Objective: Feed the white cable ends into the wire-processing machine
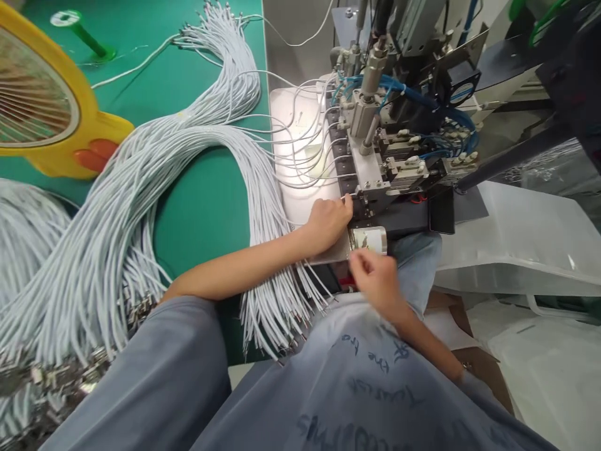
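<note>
My left hand (327, 223) reaches to the front edge of the machine (370, 119), fingers closed around the end of a white cable (295, 223) that is mostly hidden beneath the hand. Just in front of the small round container (374, 239), which has pale bits in it, is my right hand (375, 275). Its fingers are curled together and a little blurred; whatever they may pinch cannot be made out. Several white cables run from the machine's row of slots over a lit white plate (293, 119). A large bundle of white cables (188, 141) lies beside my left forearm.
A yellow fan (94, 128) stands at the left on the green mat (201, 194), with a green spool (84, 37) behind it. More cables with metal ends (32, 219) lie at the left edge. Translucent plastic sheeting (521, 232) covers the right side.
</note>
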Demonstrator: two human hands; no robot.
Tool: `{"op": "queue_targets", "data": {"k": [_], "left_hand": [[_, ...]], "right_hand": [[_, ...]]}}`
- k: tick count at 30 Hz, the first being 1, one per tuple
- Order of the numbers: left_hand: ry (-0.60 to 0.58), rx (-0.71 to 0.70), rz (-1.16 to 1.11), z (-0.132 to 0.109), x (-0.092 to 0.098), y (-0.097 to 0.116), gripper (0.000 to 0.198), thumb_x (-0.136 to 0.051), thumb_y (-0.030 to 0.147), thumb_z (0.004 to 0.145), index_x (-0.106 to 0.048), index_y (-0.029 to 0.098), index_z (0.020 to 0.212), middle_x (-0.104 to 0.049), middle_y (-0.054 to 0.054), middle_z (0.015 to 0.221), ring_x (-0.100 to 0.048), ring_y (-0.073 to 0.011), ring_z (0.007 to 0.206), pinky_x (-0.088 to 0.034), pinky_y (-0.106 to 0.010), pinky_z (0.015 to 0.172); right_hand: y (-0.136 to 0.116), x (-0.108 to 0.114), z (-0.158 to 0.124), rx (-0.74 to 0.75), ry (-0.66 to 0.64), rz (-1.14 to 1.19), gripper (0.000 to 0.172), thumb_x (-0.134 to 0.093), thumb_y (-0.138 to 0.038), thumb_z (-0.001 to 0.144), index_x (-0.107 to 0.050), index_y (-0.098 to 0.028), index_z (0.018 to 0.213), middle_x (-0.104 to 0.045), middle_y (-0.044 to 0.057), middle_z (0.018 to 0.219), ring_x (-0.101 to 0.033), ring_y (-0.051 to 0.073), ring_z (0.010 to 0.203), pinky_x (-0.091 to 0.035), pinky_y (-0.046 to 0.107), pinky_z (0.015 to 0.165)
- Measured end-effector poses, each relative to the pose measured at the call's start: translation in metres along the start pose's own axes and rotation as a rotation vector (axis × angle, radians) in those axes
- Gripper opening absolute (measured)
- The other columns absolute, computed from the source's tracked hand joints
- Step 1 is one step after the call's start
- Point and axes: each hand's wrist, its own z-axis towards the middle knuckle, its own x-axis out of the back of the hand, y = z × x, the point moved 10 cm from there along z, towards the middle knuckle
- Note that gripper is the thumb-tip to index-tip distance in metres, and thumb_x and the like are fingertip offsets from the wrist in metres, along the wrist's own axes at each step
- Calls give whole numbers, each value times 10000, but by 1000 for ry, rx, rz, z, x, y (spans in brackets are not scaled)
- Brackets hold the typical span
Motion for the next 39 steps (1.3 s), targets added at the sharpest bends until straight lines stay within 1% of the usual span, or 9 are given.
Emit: {"op": "queue_targets", "data": {"k": [3, 5, 7, 10, 13, 16, 23, 32, 39], "left_hand": [[16, -49, -65, -1, 5, 6, 292, -400, 52, 819, -591, 49, 1041, -650, -155, 822, -637, -239, 739, -352, -282, 546], [47, -155, -188, -4, 15, 18, 229, -409, 111, 849, -627, 87, 917, -656, -130, 814, -633, -216, 722, -358, -276, 551], [97, -330, -399, -12, 30, 35, 244, -412, 190, 892, -644, 113, 892, -664, -101, 829, -623, -176, 720, -380, -259, 573], [129, -561, -763, -25, 48, 52, 287, -413, 267, 926, -658, 118, 919, -674, -71, 844, -612, -123, 744, -420, -216, 642], [168, -578, -945, -25, 48, 47, 297, -458, 323, 911, -654, 108, 966, -679, -69, 853, -609, -114, 743, -438, -204, 666], [270, -504, -951, -19, 43, 34, 279, -512, 314, 879, -649, 106, 1005, -666, -70, 833, -598, -123, 720, -445, -220, 647], [424, -476, -1001, -13, 50, 16, 188, -484, 194, 882, -663, 143, 852, -597, -39, 740, -554, -106, 691, -441, -211, 631], [323, -470, -881, -12, 45, 23, 223, -455, 176, 881, -672, 140, 845, -584, -36, 718, -545, -101, 668, -429, -205, 610], [383, -423, -863, -13, 46, 17, 171, -511, 155, 838, -660, 133, 758, -559, -13, 671, -509, -86, 617, -388, -193, 565]], "right_hand": [[-8, -76, -28, -13, -444, 25, 164, -526, -267, 820, -671, -191, 825, -656, 15, 652, -556, 134, 585, -369, 238, 573], [-11, -96, -36, -3, -560, 33, 184, -495, -241, 839, -668, -187, 807, -663, 12, 661, -556, 131, 589, -364, 233, 566], [-12, -85, -32, 22, -516, -7, 200, -473, -220, 847, -660, -184, 783, -661, 13, 669, -549, 131, 593, -363, 237, 569], [-11, -29, -15, 35, -288, -7, 192, -489, -225, 836, -653, -185, 745, -659, 19, 686, -554, 141, 617, -387, 251, 584], [1, 31, 4, -21, -34, 127, 125, -583, -277, 782, -648, -182, 735, -641, 10, 676, -552, 135, 602, -407, 248, 555], [19, 60, 20, -86, 123, 353, 128, -684, -298, 683, -635, -181, 704, -629, -6, 651, -556, 119, 567, -443, 241, 539], [27, 51, 36, -129, 265, 781, 173, -665, -326, 704, -640, -185, 801, -628, -10, 652, -573, 102, 569, -498, 255, 589], [3, 70, 33, -20, 373, 389, 164, -594, -296, 768, -693, -165, 772, -612, 30, 727, -543, 120, 635, -428, 246, 540], [7, 65, 43, -80, 241, 366, 157, -611, -280, 719, -672, -159, 641, -570, 4, 580, -487, 110, 547, -389, 245, 502]]}}
